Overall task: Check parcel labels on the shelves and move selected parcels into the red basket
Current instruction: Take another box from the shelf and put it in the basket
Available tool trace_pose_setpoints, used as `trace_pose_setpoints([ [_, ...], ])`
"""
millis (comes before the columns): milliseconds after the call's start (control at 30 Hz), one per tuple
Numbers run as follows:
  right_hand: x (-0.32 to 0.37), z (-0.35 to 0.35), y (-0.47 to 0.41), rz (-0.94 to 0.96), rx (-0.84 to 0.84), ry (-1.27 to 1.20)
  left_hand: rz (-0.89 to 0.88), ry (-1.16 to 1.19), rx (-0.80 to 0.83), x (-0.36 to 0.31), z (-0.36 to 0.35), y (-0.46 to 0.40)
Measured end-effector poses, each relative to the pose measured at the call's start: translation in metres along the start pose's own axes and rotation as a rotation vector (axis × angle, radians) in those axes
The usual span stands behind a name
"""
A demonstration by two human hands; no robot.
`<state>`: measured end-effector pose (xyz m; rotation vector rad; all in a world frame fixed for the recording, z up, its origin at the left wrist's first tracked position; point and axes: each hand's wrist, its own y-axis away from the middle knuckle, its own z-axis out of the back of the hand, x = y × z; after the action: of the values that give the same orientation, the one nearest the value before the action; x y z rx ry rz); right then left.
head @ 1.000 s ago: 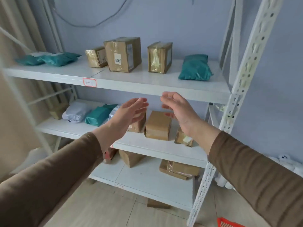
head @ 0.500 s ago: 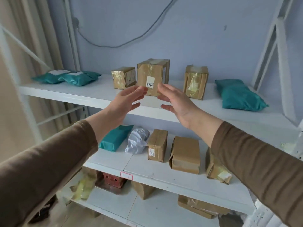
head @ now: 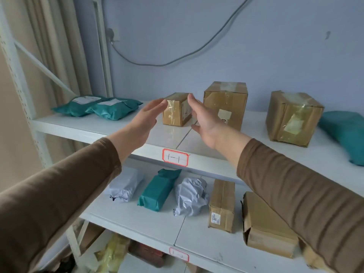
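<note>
2 brown sleeves point(head: 59, 194) reach forward over the white shelf unit point(head: 149, 152). Below the red-bordered tag point(head: 175, 157) on the top shelf's front edge, the middle shelf holds a grey bag point(head: 126, 186), a green parcel point(head: 157, 190), a crumpled grey bag point(head: 191, 196), a narrow upright box point(head: 221, 205) with a small label, and a torn box point(head: 264, 225).

Above the tag, the left hand point(head: 145, 119) and right hand point(head: 204, 119) flank a small taped box point(head: 176, 110), the task's parcel, which stands on the top shelf just behind the tag. Both hands have straight, spread fingers with palms facing each other and hold nothing; the left fingertips point(head: 164, 102) are at the box's left edge, though contact cannot be told.

Right of the small box stand a taller box point(head: 226, 99) and a wrinkled box point(head: 293, 117), then a green bag point(head: 344, 133). Left of it lie 2 green bags point(head: 98, 107) with white labels. A grey cable point(head: 177, 58) hangs on the wall behind.
</note>
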<state>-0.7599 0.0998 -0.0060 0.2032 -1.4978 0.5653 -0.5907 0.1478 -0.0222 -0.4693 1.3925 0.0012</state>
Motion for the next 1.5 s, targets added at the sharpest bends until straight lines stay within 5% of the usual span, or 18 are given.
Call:
trace_pose_setpoints([
  [400, -0.009, -0.051, -0.134, -0.195, -0.385, 0.008, 0.203, 0.135, 0.13, 0.047, 0.052, -0.17],
  [667, -0.049, -0.059, -0.188, -0.251, -0.495, -0.031, 0.35, 0.21, 0.333, 0.081, 0.053, -0.219],
  [933, -0.053, -0.077, -0.143, -0.133, -0.477, -0.052, 0.188, 0.379, 0.288, 0.066, 0.054, -0.159],
  [1267, -0.028, -0.093, 0.043, 0.157, -0.444, -0.059, -0.016, 0.527, 0.338, 0.044, 0.049, 0.008],
  [1367, -0.028, -0.091, 0.09, 0.214, -0.492, 0.154, 0.006, 0.579, 0.361, 0.038, 0.047, 0.055],
  [1500, -0.025, -0.093, 0.138, 0.304, -0.586, 0.769, 0.225, 0.665, 0.39, 0.035, 0.04, 0.099],
])
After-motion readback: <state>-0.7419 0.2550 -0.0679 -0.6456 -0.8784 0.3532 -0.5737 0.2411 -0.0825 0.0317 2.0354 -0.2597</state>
